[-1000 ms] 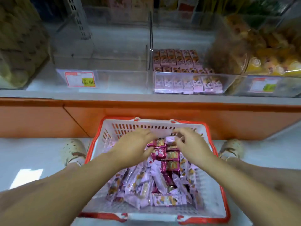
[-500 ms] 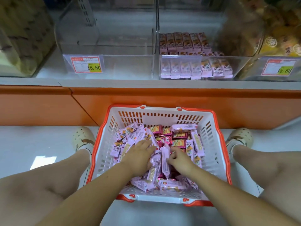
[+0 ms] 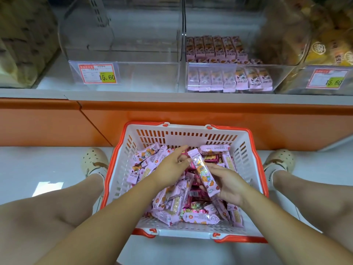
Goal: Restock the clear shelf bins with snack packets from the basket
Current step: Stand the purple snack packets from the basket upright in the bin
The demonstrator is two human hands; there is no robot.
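Observation:
A white basket with an orange rim point(image 3: 257, 169) stands on the floor between my feet, filled with several pink snack packets point(image 3: 168, 217) and some dark red ones. My right hand point(image 3: 227, 185) lies palm up over the pile and holds one long pink packet point(image 3: 203, 174) across its fingers. My left hand point(image 3: 172, 167) meets that packet's upper end, thumb and forefinger pinching it. On the shelf above, a clear bin point(image 3: 282, 77) holds rows of pink packets. The clear bin to its left point(image 3: 149, 77) has nothing in it and carries a 15.60 price tag point(image 3: 97, 74).
An orange shelf base point(image 3: 191, 113) runs behind the basket. My shoes point(image 3: 93, 161) point(image 3: 278, 161) flank it on the white floor. Bins of yellow-wrapped snacks point(image 3: 332, 48) stand at the right and brown baked goods point(image 3: 21, 44) at the left.
Both hands lifted out of the pile. My right hand has turned palm up with one pink packet, and my left hand has come onto its upper end.

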